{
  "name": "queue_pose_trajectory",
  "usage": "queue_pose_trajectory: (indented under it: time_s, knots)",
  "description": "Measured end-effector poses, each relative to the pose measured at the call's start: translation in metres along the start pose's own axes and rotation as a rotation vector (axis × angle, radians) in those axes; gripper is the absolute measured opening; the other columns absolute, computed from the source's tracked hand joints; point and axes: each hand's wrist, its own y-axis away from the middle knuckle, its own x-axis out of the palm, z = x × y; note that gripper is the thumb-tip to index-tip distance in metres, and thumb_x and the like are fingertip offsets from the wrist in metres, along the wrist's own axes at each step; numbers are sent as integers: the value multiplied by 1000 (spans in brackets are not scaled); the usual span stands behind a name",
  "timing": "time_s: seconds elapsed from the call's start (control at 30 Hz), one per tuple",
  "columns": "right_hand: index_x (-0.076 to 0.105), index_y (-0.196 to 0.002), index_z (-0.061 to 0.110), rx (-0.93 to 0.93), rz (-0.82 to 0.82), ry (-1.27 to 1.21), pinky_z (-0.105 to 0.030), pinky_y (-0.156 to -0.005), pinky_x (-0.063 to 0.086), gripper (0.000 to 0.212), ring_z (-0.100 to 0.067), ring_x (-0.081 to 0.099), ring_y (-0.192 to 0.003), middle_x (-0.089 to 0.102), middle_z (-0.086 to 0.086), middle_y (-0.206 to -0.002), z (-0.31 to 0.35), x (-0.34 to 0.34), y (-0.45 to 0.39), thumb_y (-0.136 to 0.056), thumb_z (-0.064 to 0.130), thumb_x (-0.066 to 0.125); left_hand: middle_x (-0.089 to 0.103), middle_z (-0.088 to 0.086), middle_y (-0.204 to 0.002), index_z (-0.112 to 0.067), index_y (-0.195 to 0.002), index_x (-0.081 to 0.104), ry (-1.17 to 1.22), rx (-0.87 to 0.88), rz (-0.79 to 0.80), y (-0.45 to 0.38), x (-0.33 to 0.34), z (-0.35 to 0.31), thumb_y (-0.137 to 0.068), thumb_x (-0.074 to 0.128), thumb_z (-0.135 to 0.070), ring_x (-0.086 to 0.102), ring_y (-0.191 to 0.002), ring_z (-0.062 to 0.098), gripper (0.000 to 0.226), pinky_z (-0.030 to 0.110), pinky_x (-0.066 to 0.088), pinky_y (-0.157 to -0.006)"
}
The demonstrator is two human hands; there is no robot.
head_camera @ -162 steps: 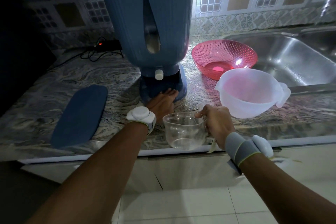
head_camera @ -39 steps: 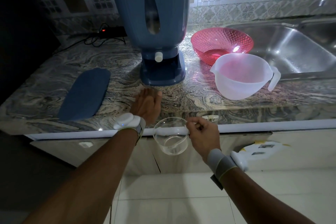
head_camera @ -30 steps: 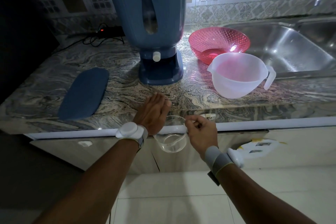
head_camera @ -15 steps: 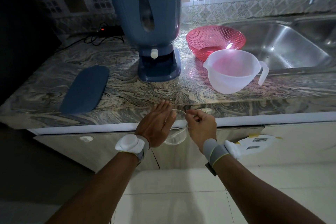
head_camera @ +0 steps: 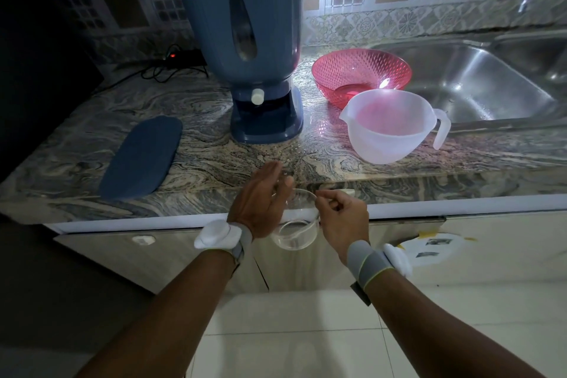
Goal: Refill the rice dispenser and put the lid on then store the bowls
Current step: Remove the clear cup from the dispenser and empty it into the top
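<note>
While the right hand (head_camera: 340,221) pinches the rim of the clear glass bowl (head_camera: 296,224) just below the counter edge (head_camera: 429,209), the left hand (head_camera: 260,205), fingers straight and together, has swept in from the countertop to the bowl's rim, likely brushing spilled grains in. Farther back, the dark blue lid (head_camera: 141,156) still lies off the rice dispenser (head_camera: 245,40); the white measuring jug (head_camera: 389,129) and pink bowl (head_camera: 362,74) remain unstored.

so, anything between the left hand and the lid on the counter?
Nothing visible. The left hand is open beside the glass bowl at the counter edge; the lid lies flat to its left, only bare counter between.
</note>
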Motion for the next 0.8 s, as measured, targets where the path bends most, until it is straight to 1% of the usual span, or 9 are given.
queue_pose_trajectory:
  time_s: [0.1,0.2,0.27,0.37,0.5,0.6,0.67,0.73,0.8]
  knots:
    - [76,-90,25,-15,12,-7,-46,-68,58,10,-34,67,-69,67,-11,-71,0,-2,-1,-86,18,71,29,11,-157,-9,-150,29,-45,-96,-26,-27,-5,5,-98,25,-51,24,-147,24,67,41,20,-121]
    - [75,-87,28,-26,18,-17,-47,-69,58,12,-36,66,-69,64,-8,-66,-1,-3,-2,-85,17,72,25,9,-159,-11,-151,26,-67,-165,-9,-46,-6,10,-101,26,-48,23,-147,26,62,41,19,-121]
    - [75,-87,29,-33,16,-14,-48,-68,58,13,-31,65,-66,62,-4,-64,-4,-4,-5,-84,16,72,26,12,-158,-8,-150,27,-79,-196,36,-55,-7,11,-101,25,-48,24,-146,28,63,42,18,-121]
    - [72,-82,35,-46,20,-17,-48,-67,59,18,-22,60,-61,59,0,-61,-5,-3,-10,-83,16,72,37,18,-150,-3,-141,37,-101,-163,97,-66,-6,11,-101,23,-47,32,-141,32,61,48,26,-116]
    - [70,-78,38,-72,9,-4,-44,-64,58,21,-18,58,-58,59,1,-60,-7,-4,-14,-83,17,73,45,17,-143,-5,-134,45,-134,-112,102,-67,4,6,-102,25,-44,39,-135,32,55,47,30,-113]
    - [71,-80,37,-80,4,-1,-40,-64,56,20,-17,56,-58,59,-1,-62,-8,-5,-15,-83,18,73,47,18,-140,-4,-131,46,-135,-100,111,-66,6,7,-101,22,-45,40,-133,34,56,48,30,-112]
    - [73,-83,34,-74,5,-10,-38,-62,55,16,-17,56,-57,59,-2,-61,-8,-6,-15,-84,18,73,44,18,-143,-3,-132,47,-150,-81,123,-65,7,10,-101,20,-45,38,-136,32,58,46,25,-116]
    - [75,-87,28,-67,4,-16,-35,-61,54,11,-16,54,-55,57,0,-59,-9,-6,-14,-84,18,73,40,14,-149,-5,-137,45,-169,-48,121,-60,10,11,-101,19,-46,32,-142,27,60,36,14,-121]
    - [77,-90,23,-63,-3,-20,-34,-60,52,9,-15,52,-54,55,1,-58,-8,-7,-13,-84,18,74,35,9,-154,-7,-143,40,-158,-33,132,-53,12,10,-97,14,-51,26,-146,22,69,30,6,-120]
